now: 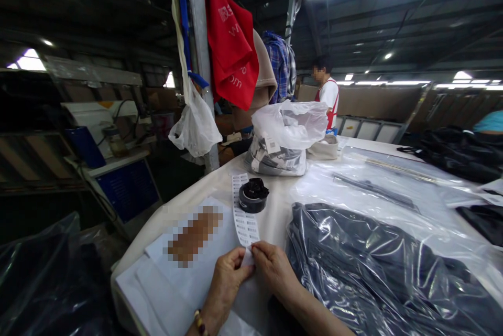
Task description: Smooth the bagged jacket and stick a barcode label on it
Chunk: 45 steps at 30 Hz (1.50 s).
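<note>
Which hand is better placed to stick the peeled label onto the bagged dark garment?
Probably the right hand: it pinches the label strip at its near end and lies beside the bagged dark garment. The left hand is farther away, by the white papers.

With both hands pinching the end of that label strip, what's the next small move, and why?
Probably peel off the end label: the left hand and right hand pinch the near end of the label strip, and a dark garment in a clear bag lies right beside them.
</note>
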Motion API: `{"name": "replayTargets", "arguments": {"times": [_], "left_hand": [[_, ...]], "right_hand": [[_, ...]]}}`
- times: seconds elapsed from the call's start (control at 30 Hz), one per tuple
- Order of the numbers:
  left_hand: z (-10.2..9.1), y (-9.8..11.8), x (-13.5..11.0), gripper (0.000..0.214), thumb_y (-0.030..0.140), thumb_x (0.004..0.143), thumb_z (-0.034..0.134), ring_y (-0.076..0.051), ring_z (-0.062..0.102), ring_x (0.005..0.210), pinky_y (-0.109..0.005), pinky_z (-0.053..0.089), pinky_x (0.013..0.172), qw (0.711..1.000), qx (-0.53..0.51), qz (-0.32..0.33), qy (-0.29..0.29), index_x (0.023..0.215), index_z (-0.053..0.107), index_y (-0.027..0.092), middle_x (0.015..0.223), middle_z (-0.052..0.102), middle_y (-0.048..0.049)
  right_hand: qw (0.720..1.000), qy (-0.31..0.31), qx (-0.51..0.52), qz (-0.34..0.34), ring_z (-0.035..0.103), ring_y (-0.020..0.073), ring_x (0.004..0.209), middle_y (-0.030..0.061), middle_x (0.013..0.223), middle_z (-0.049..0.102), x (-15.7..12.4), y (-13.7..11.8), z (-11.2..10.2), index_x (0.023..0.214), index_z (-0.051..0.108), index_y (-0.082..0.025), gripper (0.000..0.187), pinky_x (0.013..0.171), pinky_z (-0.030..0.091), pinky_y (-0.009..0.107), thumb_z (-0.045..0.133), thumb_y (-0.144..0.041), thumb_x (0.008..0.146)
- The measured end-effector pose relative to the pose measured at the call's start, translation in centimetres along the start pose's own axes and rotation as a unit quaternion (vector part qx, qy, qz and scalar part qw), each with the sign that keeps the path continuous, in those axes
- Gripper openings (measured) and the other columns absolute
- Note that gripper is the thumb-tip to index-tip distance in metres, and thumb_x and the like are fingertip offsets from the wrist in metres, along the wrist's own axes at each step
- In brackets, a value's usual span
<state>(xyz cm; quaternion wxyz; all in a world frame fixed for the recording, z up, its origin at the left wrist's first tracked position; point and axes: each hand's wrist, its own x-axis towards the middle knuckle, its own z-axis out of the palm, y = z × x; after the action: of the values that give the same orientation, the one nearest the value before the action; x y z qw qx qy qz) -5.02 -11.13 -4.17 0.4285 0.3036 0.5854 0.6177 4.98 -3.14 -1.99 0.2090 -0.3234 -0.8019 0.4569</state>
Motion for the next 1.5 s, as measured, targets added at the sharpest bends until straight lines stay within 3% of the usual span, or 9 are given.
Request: {"name": "replayTargets", "arguments": {"times": [0.3,0.57,1.0,1.07,1.17,1.23,1.33,1.43,1.5], "left_hand": [[-0.2,-0.1,-0.2,0.037,0.042,0.053,0.078,-0.014,0.053,0.061,-0.021,0.04,0.058,1.0,0.025,0.011,0.008,0.074,0.066,0.014,0.06,0.06,0.0012],[-0.2,-0.4,-0.5,0.031,0.036,0.053,0.076,-0.014,0.053,0.062,-0.021,0.039,0.057,0.999,0.034,-0.001,0.019,0.072,0.066,0.014,0.06,0.061,0.0009],[-0.7,-1.2,-1.2,0.036,0.035,0.051,0.07,-0.021,0.061,0.067,-0.03,0.047,0.066,0.999,-0.005,-0.048,0.023,0.08,0.062,0.014,0.066,0.065,-0.0027],[-0.9,-1.0,-1.4,0.041,0.039,0.052,0.068,-0.024,0.061,0.071,-0.033,0.047,0.068,0.998,0.033,-0.03,0.05,0.084,0.06,0.015,0.073,0.067,-0.0051],[-1.1,0.6,-2.3,0.046,0.047,0.058,0.065,-0.027,0.058,0.089,-0.037,0.044,0.079,0.965,0.161,0.074,0.193,0.092,0.06,0.017,0.091,0.066,-0.0084],[-1.0,2.4,-3.1,0.041,0.053,0.063,0.063,-0.025,0.056,0.089,-0.034,0.042,0.079,0.94,0.198,0.12,0.251,0.086,0.062,0.018,0.09,0.064,-0.007],[0.0,5.3,-4.5,0.044,0.062,0.064,0.059,-0.017,0.051,0.064,-0.029,0.039,0.059,0.981,0.062,0.046,0.177,0.065,0.06,0.018,0.065,0.058,-0.0033],[1.3,7.3,-5.7,0.047,0.061,0.058,0.067,-0.011,0.041,0.051,-0.025,0.03,0.047,0.989,-0.119,-0.046,0.068,0.057,0.054,0.016,0.054,0.049,0.0004],[2.1,7.9,-6.3,0.046,0.057,0.055,0.073,-0.01,0.04,0.05,-0.023,0.028,0.045,0.982,-0.177,-0.061,0.039,0.058,0.054,0.015,0.055,0.047,0.0014]], "right_hand": [[1.0,0.01,-0.016,0.003,0.056,0.0156,0.068,0.0018,0.071,0.063,-0.6,-0.7,0.0,0.08,0.065,-0.018,0.024,0.062,0.038,0.024,0.043,-0.027,0.081],[1.0,0.013,0.011,0.016,0.054,0.016,0.064,0.0021,0.061,0.06,-0.2,-0.1,0.0,0.065,0.064,-0.017,0.028,0.06,0.036,0.026,0.043,-0.029,0.08],[0.973,0.062,0.215,0.063,0.049,0.0131,0.059,-0.0012,0.061,0.05,-0.2,0.4,0.0,0.073,0.055,-0.016,0.036,0.059,0.043,0.025,0.044,-0.049,0.08],[0.971,0.06,0.225,0.056,0.053,0.0147,0.063,0.0002,0.064,0.053,-0.3,0.1,-0.1,0.073,0.055,-0.016,0.038,0.062,0.044,0.026,0.044,-0.052,0.081],[0.971,0.058,0.231,0.035,0.058,0.0177,0.074,0.0034,0.073,0.059,-0.6,-0.3,-0.4,0.08,0.057,-0.016,0.043,0.067,0.046,0.028,0.041,-0.056,0.083],[0.976,0.067,0.209,-0.006,0.058,0.0178,0.076,0.0038,0.077,0.061,-1.1,-0.8,-0.9,0.086,0.057,-0.017,0.043,0.069,0.046,0.028,0.041,-0.057,0.085],[0.975,0.102,0.06,-0.188,0.059,0.016,0.074,0.0036,0.079,0.063,-2.2,-1.9,-2.2,0.091,0.057,-0.019,0.037,0.069,0.045,0.026,0.039,-0.051,0.091],[0.887,0.148,-0.133,-0.416,0.06,0.015,0.07,0.0038,0.077,0.065,-3.2,-3.4,-3.8,0.093,0.055,-0.018,0.03,0.065,0.045,0.026,0.039,-0.043,0.095],[0.828,0.166,-0.202,-0.497,0.059,0.0155,0.07,0.0037,0.075,0.065,-3.7,-4.3,-4.7,0.094,0.054,-0.016,0.031,0.065,0.045,0.027,0.038,-0.042,0.095]]}}
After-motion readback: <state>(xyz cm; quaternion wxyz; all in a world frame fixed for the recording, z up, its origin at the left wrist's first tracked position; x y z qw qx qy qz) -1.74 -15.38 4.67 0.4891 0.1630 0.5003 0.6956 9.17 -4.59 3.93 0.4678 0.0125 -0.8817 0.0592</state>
